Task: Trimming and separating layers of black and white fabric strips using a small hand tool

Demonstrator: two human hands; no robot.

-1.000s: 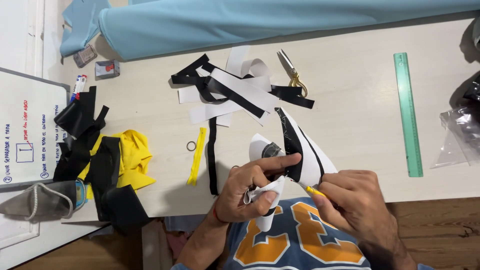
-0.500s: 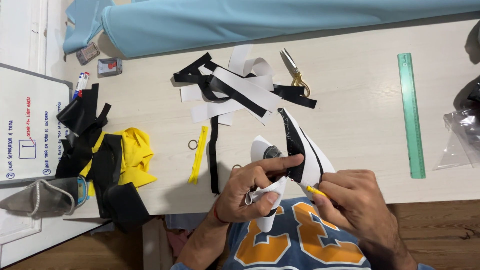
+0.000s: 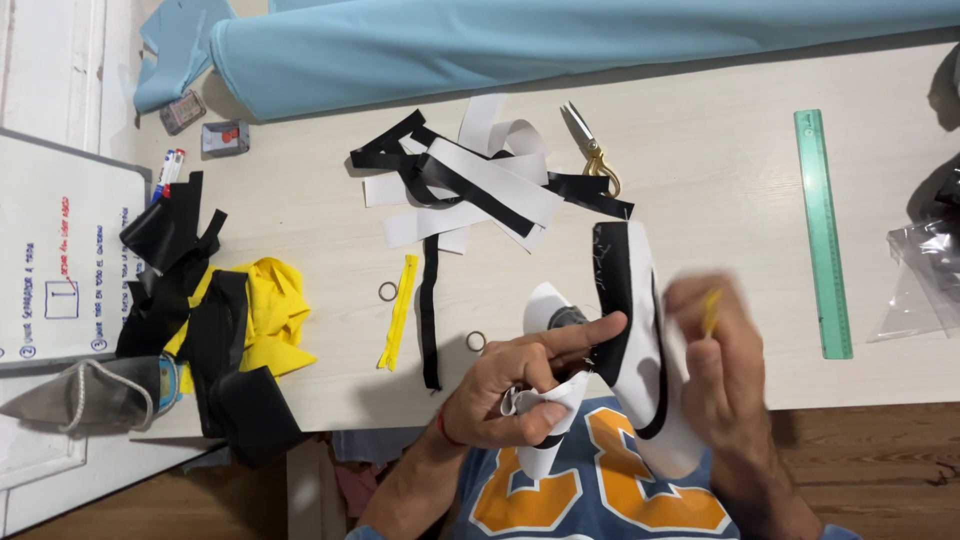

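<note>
White-and-black fabric piece (image 3: 640, 340), a long curved strip with black edging, stands over the near table edge, just in front of the person's chest. The left hand (image 3: 520, 385) is closed around its lower end, forefinger stretched out along the black band and thumb pinching a white fold beneath. The right hand (image 3: 720, 360), blurred, is raised just right of the strip with fingers curled on a small yellow object (image 3: 710, 312); what kind of thing it is cannot be told. Around them on the pale table (image 3: 700, 170) lie two metal rings (image 3: 387, 291), one yellow zipper (image 3: 399, 312), one pair of gold-handled scissors (image 3: 590, 148), a heap of black and white strips (image 3: 470, 180), one green ruler (image 3: 824, 232) and a blue fabric roll (image 3: 560, 40).
</note>
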